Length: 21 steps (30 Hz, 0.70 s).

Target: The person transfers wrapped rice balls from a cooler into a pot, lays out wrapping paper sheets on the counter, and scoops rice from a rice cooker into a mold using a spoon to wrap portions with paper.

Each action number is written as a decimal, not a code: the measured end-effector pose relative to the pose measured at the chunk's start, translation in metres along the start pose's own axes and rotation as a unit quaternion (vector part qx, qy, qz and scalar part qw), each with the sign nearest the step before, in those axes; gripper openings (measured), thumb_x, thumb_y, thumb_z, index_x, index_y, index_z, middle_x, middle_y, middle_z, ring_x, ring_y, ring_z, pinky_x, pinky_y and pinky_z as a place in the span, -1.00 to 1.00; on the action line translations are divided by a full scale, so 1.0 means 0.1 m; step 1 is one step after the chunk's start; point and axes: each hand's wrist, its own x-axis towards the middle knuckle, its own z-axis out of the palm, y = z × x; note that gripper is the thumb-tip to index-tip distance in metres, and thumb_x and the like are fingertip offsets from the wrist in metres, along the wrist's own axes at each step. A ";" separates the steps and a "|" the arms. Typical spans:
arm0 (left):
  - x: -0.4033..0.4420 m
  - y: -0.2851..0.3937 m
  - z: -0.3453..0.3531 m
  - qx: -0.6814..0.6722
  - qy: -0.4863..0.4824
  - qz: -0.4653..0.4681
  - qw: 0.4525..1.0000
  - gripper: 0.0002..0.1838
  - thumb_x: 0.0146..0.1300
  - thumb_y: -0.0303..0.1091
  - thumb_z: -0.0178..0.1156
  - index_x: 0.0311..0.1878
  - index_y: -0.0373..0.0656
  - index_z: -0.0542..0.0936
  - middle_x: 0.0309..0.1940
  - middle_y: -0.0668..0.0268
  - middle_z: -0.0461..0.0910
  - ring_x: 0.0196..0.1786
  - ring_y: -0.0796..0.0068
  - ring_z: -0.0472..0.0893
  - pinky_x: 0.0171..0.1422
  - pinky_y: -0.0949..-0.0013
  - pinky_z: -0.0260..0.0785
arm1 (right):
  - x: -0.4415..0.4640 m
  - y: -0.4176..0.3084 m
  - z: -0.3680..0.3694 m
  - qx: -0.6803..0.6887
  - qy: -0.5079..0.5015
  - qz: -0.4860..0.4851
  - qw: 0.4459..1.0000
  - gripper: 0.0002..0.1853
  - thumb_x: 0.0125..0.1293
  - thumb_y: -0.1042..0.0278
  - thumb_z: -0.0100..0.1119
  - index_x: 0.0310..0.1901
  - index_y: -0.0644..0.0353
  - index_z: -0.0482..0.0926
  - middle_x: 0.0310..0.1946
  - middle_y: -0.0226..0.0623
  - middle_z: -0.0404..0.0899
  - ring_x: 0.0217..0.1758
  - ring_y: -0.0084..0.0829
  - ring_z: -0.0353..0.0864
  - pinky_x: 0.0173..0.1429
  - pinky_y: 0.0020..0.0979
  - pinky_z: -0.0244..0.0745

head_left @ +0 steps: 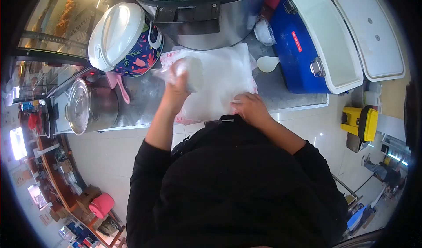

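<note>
My left hand (176, 86) is closed around a clear plastic bag (193, 72) with whitish contents, which are blurred. It is above the left part of a stack of white wrapping paper (224, 81) with red print along its edges. At the stack's near right corner, my right hand (251, 108) has its fingers curled onto the paper edge. A white rice scoop (267, 64) lies just right of the paper.
Behind the paper stands a large steel rice cooker (233, 26) with white rice inside. A flowered pot (138, 50) with a white lid, a pink spoon (123, 89) and a steel pot (103, 107) are left. An open blue cooler box (299, 50) is right.
</note>
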 end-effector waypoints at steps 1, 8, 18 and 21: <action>0.10 -0.12 0.05 0.129 -0.019 0.051 0.990 -0.43 0.27 -0.17 0.23 0.32 0.01 0.32 0.22 0.16 0.39 0.16 0.17 0.48 0.20 0.06 0.42 | -0.02 -0.02 0.01 0.003 -0.005 0.007 1.000 -0.69 0.10 0.25 0.33 -0.07 -0.04 0.66 0.00 -0.43 0.55 0.12 -0.32 0.49 0.13 -0.14 0.35; 0.09 -0.71 0.41 0.727 -0.066 0.290 0.619 -0.19 -0.19 -0.43 0.46 0.23 0.24 0.43 0.30 0.04 0.22 0.19 -0.23 0.34 0.24 0.03 0.39 | -0.10 -0.17 -0.02 -0.045 0.017 0.011 0.999 -0.57 0.02 0.22 0.42 -0.01 -0.02 0.62 0.03 -0.46 0.51 0.18 -0.36 0.44 0.18 -0.08 0.28; 0.06 -0.69 -0.09 0.395 0.036 0.309 0.864 -0.31 0.17 -0.40 0.33 0.33 -0.24 0.23 0.23 -0.06 0.33 0.31 0.01 0.34 0.37 0.17 0.24 | -0.06 -0.08 0.12 -0.053 0.046 -0.128 0.989 -0.83 0.17 0.26 0.18 -0.21 0.03 0.63 -0.16 -0.53 0.60 -0.05 -0.43 0.54 -0.01 -0.20 0.31; 0.10 -0.83 -0.73 0.285 0.142 0.154 0.935 -0.49 0.34 -0.24 0.19 0.21 -0.31 0.29 0.14 -0.01 0.37 0.07 0.26 0.48 0.20 0.22 0.33 | 0.01 -0.11 0.10 -0.045 0.007 -0.109 0.993 -0.86 0.19 0.24 0.17 -0.30 0.04 0.65 -0.24 -0.47 0.62 -0.14 -0.39 0.58 -0.05 -0.19 0.30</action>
